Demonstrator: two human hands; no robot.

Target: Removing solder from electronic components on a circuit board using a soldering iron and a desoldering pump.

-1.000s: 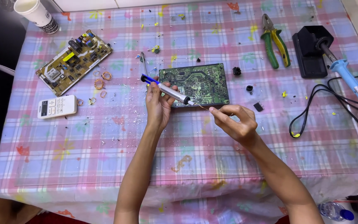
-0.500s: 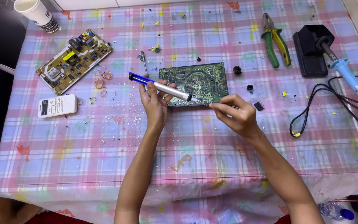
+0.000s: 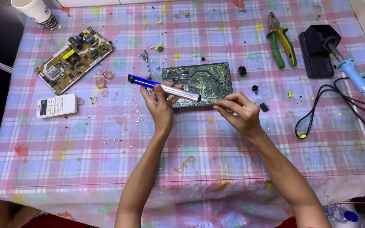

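lowered, the desoldering pump (image 3: 165, 88) in left hand (image 3: 160, 105) meets right hand (image 3: 238, 113).

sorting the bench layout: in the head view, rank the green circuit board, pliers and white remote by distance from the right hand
1. Green circuit board, just above the right hand, at its fingertips.
2. Pliers, up and to the right.
3. White remote, far left.
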